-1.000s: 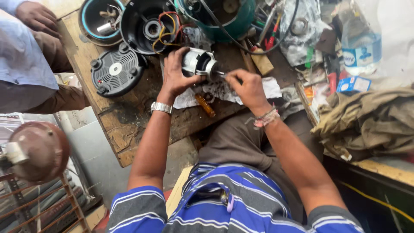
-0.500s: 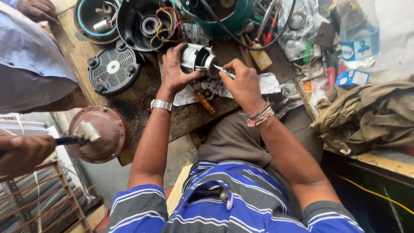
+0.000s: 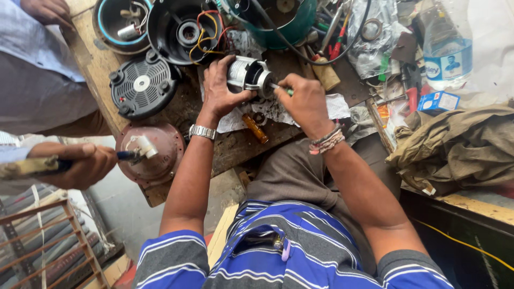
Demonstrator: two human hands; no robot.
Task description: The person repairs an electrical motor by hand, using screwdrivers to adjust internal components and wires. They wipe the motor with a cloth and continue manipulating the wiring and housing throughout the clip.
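Hands: left [image 3: 220, 85] grips motor [image 3: 247, 74], right [image 3: 304, 99] drives screwdriver [image 3: 282, 89].

A worn wooden table [image 3: 101, 64] carries clutter. A black vented round cover [image 3: 142, 84] lies near its left edge, with a black round housing full of coloured wires [image 3: 184, 32] just behind it and a teal round housing [image 3: 276, 16] further right. A clear plastic bottle [image 3: 447, 51] stands far to the cover's right, above a small blue box [image 3: 439, 100] and crumpled olive cloth [image 3: 460, 150]. Below the cover, a co-worker's hand [image 3: 85, 163] holds a tool against a reddish-brown dome [image 3: 152, 152].
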